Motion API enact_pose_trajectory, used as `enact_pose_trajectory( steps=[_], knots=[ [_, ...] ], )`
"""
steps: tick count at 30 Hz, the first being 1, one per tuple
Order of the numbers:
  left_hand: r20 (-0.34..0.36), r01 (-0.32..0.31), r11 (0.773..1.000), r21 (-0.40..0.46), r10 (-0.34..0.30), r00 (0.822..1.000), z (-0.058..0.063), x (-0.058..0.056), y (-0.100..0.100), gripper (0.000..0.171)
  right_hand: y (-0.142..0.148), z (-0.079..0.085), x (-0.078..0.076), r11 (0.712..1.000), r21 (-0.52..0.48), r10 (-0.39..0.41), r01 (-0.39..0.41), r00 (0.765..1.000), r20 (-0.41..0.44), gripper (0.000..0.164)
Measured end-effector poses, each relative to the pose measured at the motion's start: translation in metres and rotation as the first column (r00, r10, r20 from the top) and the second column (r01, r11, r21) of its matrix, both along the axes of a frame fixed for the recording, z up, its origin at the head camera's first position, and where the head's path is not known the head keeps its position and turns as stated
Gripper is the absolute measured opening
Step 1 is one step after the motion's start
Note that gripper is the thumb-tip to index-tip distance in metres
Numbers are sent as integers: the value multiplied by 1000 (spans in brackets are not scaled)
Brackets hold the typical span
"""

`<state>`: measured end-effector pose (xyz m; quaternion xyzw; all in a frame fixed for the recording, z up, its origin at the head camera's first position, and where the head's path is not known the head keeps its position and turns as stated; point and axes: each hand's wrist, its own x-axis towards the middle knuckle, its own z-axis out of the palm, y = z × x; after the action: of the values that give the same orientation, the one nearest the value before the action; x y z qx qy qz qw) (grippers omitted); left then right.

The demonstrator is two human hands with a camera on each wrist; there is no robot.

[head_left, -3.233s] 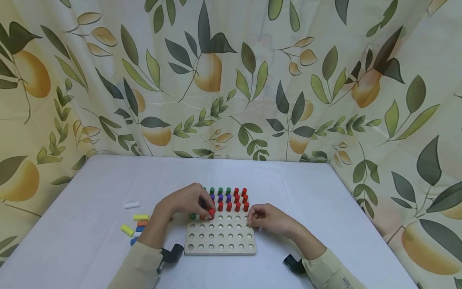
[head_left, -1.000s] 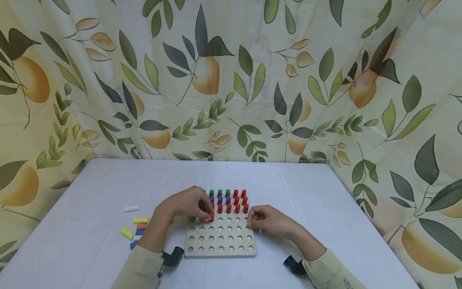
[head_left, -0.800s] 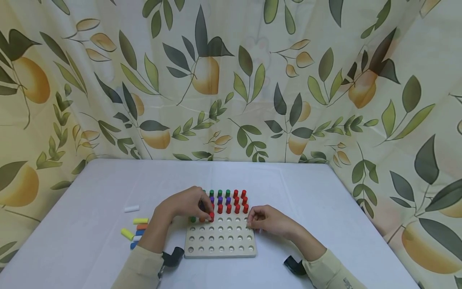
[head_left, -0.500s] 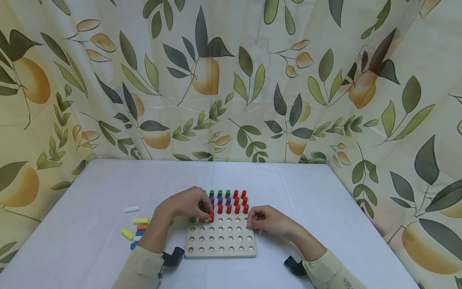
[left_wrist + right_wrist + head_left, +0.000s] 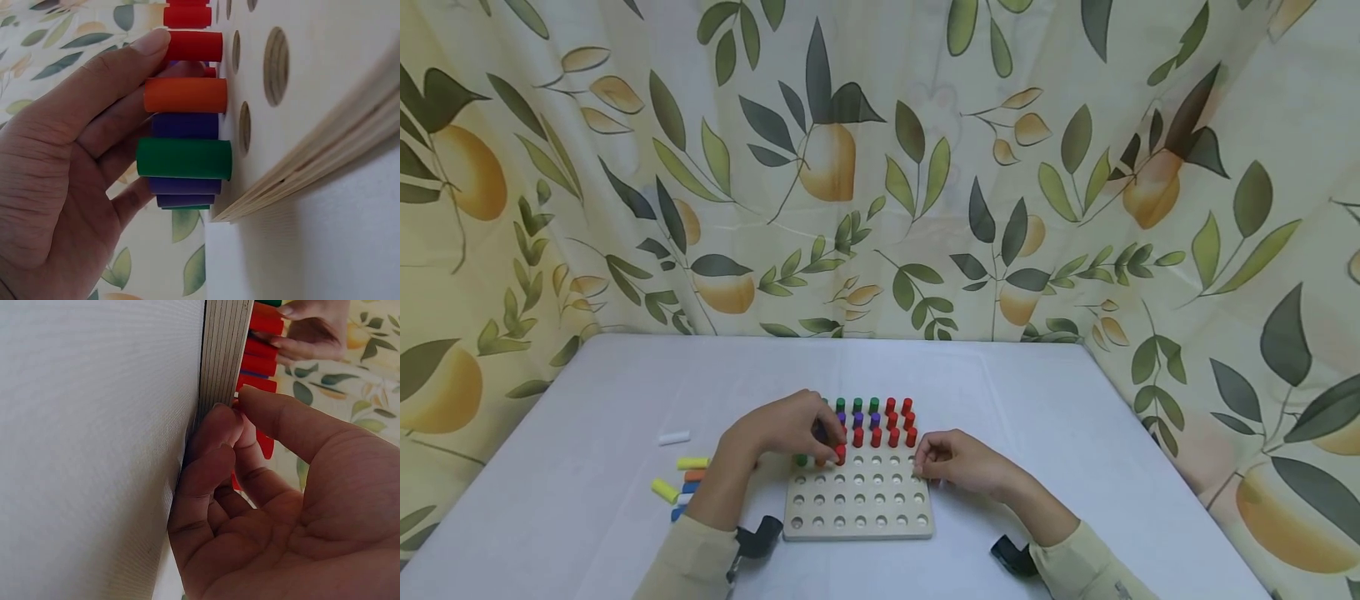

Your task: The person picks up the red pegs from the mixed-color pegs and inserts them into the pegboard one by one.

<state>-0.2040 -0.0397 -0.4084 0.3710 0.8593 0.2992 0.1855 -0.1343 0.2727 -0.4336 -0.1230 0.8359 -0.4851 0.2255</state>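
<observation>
A wooden pegboard (image 5: 859,511) lies flat on the table, its far rows filled with upright pegs and its near rows bare holes. My left hand (image 5: 792,427) pinches a red peg (image 5: 197,46) by its upper part. The peg stands straight, its base against the board at a hole right of an orange peg (image 5: 185,95) and a green peg (image 5: 184,158). At the board's right edge my right hand (image 5: 962,461) grips the rim, thumb on top and curled fingers at the side, as the right wrist view shows. Some pegs lie hidden behind the left hand.
Left of the left forearm lie loose pegs, among them a white one (image 5: 674,437), a yellow one (image 5: 664,490) and an orange one (image 5: 695,476). A white cloth covers the table (image 5: 1000,392), and a patterned curtain (image 5: 880,167) hangs behind it.
From 3.2 seconds ago, the red peg in my left hand has come down slightly to stand upright at its hole. My right hand keeps its place on the board. The head view tilts slightly upward.
</observation>
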Motion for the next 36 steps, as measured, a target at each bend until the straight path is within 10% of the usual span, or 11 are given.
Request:
enact_pose_trajectory(
  steps=[36],
  knots=[
    [-27, 0, 992, 127, 4, 1000, 19, 0, -36, 15, -1, 1, 1, 1000, 3, -11, 11, 1000, -10, 10]
  ],
)
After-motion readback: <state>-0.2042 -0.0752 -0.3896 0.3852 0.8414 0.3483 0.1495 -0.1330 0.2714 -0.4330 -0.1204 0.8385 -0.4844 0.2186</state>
